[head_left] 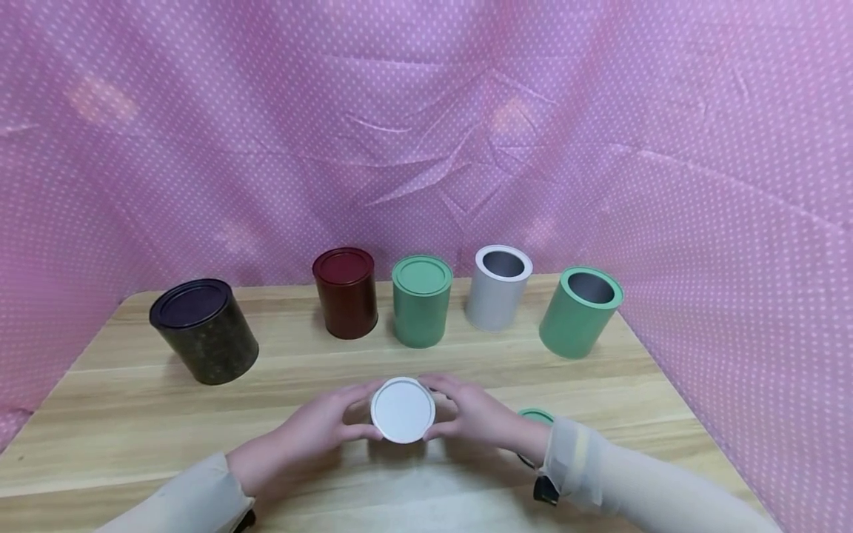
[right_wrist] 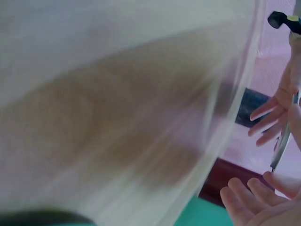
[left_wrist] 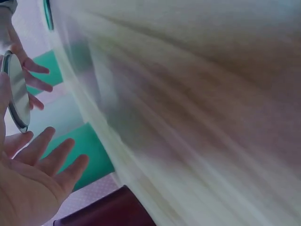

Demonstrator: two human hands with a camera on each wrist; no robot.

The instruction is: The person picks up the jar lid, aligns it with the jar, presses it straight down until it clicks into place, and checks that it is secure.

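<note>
A round white lid is held above the table between my two hands. My left hand pinches its left edge between thumb and index finger, and the right hand pinches the right edge in the same way. From the left wrist view, the lid appears tilted on its side with the other fingers spread away from it. Only its thin rim shows in the right wrist view. Behind the hands, a white can stands without a lid, its grey inside visible.
Along the back stand a black lidded can, a dark red lidded can, a green lidded can and a green can without a lid. A green lid, partly hidden by my right wrist, lies on the wooden table. Pink dotted cloth surrounds it.
</note>
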